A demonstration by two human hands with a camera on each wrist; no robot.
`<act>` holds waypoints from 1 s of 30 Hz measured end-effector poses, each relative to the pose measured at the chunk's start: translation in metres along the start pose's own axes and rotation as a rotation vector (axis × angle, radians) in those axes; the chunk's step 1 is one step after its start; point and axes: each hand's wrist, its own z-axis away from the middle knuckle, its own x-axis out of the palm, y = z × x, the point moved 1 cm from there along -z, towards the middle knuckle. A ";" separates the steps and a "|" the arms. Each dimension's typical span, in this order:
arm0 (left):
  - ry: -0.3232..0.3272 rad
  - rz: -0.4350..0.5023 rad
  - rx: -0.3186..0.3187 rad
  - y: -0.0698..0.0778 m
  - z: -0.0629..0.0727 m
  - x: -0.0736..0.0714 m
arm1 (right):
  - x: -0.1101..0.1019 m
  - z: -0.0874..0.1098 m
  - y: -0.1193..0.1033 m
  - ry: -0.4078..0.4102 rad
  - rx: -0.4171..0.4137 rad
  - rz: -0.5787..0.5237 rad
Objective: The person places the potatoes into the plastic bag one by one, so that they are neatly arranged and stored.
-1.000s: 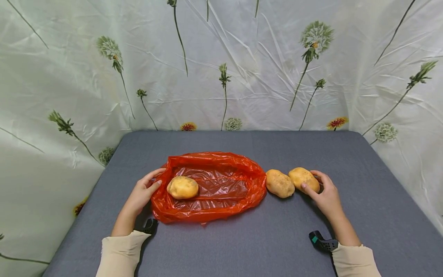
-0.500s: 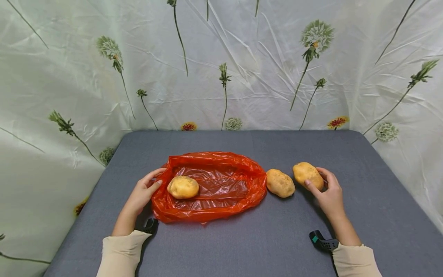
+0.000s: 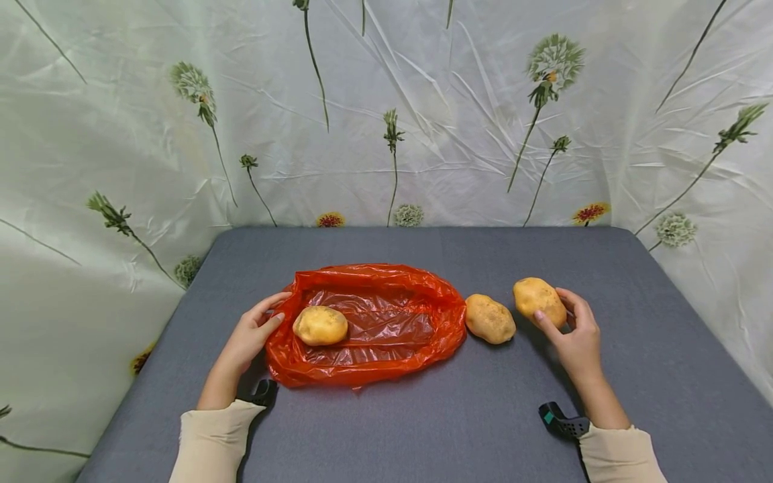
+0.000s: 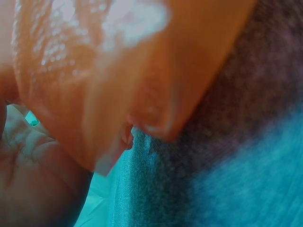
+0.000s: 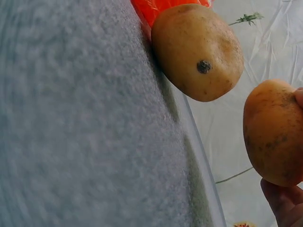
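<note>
A red plastic bag (image 3: 368, 372) lies with its mouth spread wide, and one potato (image 3: 320, 326) rests inside at its left end. My left hand (image 3: 246, 339) holds the bag's left edge between thumb and fingers; in the left wrist view the thin plastic (image 4: 118, 85) covers much of the palm side. My right hand (image 3: 576, 335) grips a second potato (image 3: 539, 303) between thumb and fingers, raised off the table, as the right wrist view shows the potato (image 5: 274, 135) above the cloth. A third potato (image 3: 490, 319) lies against the bag's right end.
Everything lies on a table with a grey cloth (image 3: 423, 429). Behind and to the left hangs a pale curtain (image 3: 459, 121) with a flower print. Black camera mounts (image 3: 563, 421) sit at both wrists.
My right hand has lifted its potato and drawn it up and slightly right, apart from the potato beside the bag. The left hand and the bag stay in place.
</note>
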 end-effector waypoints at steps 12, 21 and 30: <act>-0.004 -0.012 -0.001 0.000 0.000 0.000 | 0.005 -0.002 0.003 0.023 0.016 -0.133; -0.011 -0.003 -0.006 0.001 0.001 0.001 | 0.006 -0.004 -0.034 -0.010 -0.010 -0.182; -0.004 -0.005 -0.017 0.000 0.001 0.001 | 0.010 -0.005 -0.041 -0.034 -0.055 -0.201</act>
